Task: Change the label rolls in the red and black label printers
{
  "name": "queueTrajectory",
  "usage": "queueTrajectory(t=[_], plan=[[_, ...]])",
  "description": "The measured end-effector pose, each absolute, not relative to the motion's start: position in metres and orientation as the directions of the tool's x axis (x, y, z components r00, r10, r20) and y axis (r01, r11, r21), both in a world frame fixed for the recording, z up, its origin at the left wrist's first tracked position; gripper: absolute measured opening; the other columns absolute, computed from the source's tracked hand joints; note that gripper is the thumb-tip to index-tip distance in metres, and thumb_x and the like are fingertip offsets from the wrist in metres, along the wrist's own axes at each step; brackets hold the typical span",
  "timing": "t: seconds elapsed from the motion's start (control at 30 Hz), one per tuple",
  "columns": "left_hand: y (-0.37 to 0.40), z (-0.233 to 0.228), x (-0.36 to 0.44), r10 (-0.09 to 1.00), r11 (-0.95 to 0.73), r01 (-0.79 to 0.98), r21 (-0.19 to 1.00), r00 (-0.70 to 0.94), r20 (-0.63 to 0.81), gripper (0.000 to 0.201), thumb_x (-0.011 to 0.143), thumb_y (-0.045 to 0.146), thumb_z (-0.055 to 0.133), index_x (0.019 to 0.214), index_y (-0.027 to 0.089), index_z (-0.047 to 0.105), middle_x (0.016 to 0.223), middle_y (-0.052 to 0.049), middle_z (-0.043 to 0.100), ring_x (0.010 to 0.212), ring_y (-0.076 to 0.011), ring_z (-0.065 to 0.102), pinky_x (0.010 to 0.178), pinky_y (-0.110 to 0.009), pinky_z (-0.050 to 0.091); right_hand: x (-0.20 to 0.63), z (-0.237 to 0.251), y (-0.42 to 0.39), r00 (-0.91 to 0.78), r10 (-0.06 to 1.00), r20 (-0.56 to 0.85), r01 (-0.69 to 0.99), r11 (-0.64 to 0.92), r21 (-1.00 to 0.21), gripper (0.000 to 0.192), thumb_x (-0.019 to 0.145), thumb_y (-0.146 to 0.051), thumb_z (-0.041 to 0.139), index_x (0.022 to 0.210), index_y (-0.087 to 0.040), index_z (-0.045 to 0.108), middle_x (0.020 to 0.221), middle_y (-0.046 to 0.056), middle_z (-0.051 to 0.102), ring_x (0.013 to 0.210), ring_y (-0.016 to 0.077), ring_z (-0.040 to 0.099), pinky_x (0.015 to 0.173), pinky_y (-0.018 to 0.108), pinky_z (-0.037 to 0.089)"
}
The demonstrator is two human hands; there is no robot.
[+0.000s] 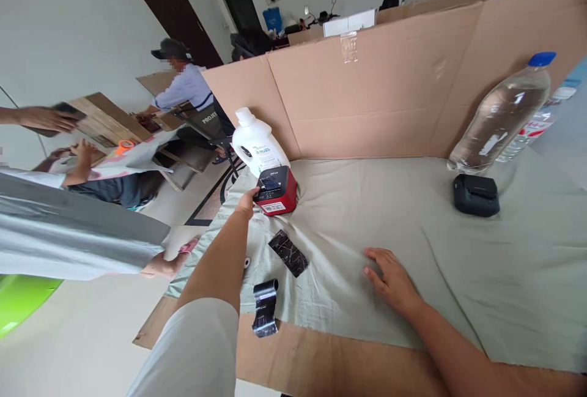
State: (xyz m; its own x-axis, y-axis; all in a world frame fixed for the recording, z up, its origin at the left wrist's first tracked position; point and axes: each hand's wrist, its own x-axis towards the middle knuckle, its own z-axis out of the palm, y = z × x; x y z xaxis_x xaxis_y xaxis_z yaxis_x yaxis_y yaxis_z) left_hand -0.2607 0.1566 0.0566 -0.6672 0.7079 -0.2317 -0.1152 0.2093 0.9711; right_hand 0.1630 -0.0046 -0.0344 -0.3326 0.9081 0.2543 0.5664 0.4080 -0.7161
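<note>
1. the red and black label printer sat far and left on the tabletop, just in front of a white detergent bottle; the left hand reached out to it, fingertips touching its near left edge, fingers loosely curled and not closed around anything.
2. the right hand lay flat and open on the green cloth, palm down, holding nothing, nearer and well to the right of the printer; the left was plainly the nearer hand.
3. between the hands lay a dark marbled strip, its long axis running from far left to near right, and a curled dark roll sat at the cloth's near edge.
4. far right stood a tilted clear water bottle and a small black device.
5. cardboard walls backed the cloth; other people sat at a table on the left.
</note>
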Motion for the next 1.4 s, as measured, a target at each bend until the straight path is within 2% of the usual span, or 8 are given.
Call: queueTrajectory(t=[0.23,0.3,0.57,0.73,0.9,1.07,1.23,1.4], plan=[[0.122,0.047,-0.172,0.784,0.045,0.27,0.962,-0.606,0.134,0.035,0.085,0.022,0.061,0.119,0.018,0.057,0.132,-0.009,0.054,0.123,-0.0253,0.049,0.104,-0.042,0.04,0.153,-0.021,-0.01,-0.429,0.896,0.114,0.771,0.428,-0.472,0.047,0.089,-0.041,0.051,0.131,-0.02,0.056,0.145,0.01,0.049,0.138,0.0278,0.039,0.112,0.049,0.036],[0.095,0.029,-0.118,0.901,-0.121,0.649,0.751,-0.246,0.358,0.03,0.086,0.023,0.055,0.115,0.017,0.06,0.127,-0.011,0.059,0.123,-0.0265,0.05,0.106,-0.044,0.038,0.148,-0.019,-0.012,-0.433,0.9,0.056,0.823,0.419,-0.384,0.06,0.088,-0.048,0.052,0.141,-0.02,0.047,0.154,0.01,0.037,0.145,0.0313,0.028,0.116,0.052,0.027],[-0.02,-0.021,-0.012,0.92,-0.393,0.899,0.194,0.386,0.075,0.054,0.097,0.044,0.034,0.148,0.026,0.034,0.158,-0.005,0.029,0.147,-0.0297,0.018,0.117,-0.057,0.015,0.177,-0.03,-0.06,-0.597,0.801,0.034,0.759,0.578,-0.3,0.069,0.089,-0.054,0.048,0.149,-0.023,0.034,0.157,0.011,0.03,0.145,0.0325,0.027,0.116,0.055,0.019],[-0.032,-0.02,-0.019,0.914,-0.405,0.892,0.203,0.401,0.063,0.057,0.095,0.043,0.04,0.148,0.025,0.035,0.157,-0.006,0.03,0.147,-0.0313,0.019,0.117,-0.057,0.015,0.235,-0.012,-0.001,-0.385,0.909,0.161,0.827,0.417,-0.378,0.047,0.092,-0.051,0.042,0.126,-0.023,0.06,0.126,0.011,0.064,0.118,0.026,0.055,0.104,0.046,0.038],[-0.03,-0.019,-0.018,0.917,-0.399,0.881,0.255,0.39,0.09,0.055,0.093,0.04,0.044,0.146,0.026,0.039,0.155,-0.007,0.035,0.146,-0.0321,0.023,0.116,-0.059,0.016,0.311,0.016,0.116,0.268,0.889,0.37,0.938,-0.152,-0.313,0.059,0.081,-0.054,0.057,0.129,-0.019,0.054,0.15,0.018,0.034,0.137,0.0426,0.026,0.105,0.062,0.028],[-0.031,-0.015,-0.018,0.92,-0.39,0.88,0.27,0.384,0.075,0.053,0.094,0.04,0.044,0.145,0.027,0.04,0.156,-0.006,0.034,0.146,-0.031,0.023,0.116,-0.057,0.017,0.357,0.02,0.158,0.539,0.836,0.099,0.779,-0.451,-0.435,0.085,0.07,-0.055,0.068,0.142,-0.019,0.039,0.151,0.024,0.022,0.128,0.0456,0.037,0.099,0.058,0.034],[-0.031,-0.012,-0.018,0.922,-0.381,0.876,0.294,0.381,0.06,0.053,0.095,0.042,0.042,0.145,0.026,0.04,0.156,-0.005,0.032,0.146,-0.0306,0.021,0.117,-0.058,0.015,0.336,0.022,0.145,0.515,0.847,0.127,0.772,-0.394,-0.499,0.081,0.07,-0.045,0.066,0.141,-0.016,0.041,0.141,0.021,0.039,0.127,0.0382,0.044,0.105,0.05,0.035],[-0.03,-0.012,-0.017,0.924,-0.376,0.868,0.324,0.379,0.058,0.053,0.094,0.041,0.044,0.144,0.026,0.041,0.156,-0.006,0.033,0.146,-0.0315,0.021,0.116,-0.059,0.015,0.265,0.018,0.083,0.121,0.949,0.291,0.835,0.061,-0.546,0.073,0.072,-0.05,0.063,0.135,-0.015,0.05,0.137,0.018,0.045,0.13,0.0326,0.043,0.11,0.048,0.036]])
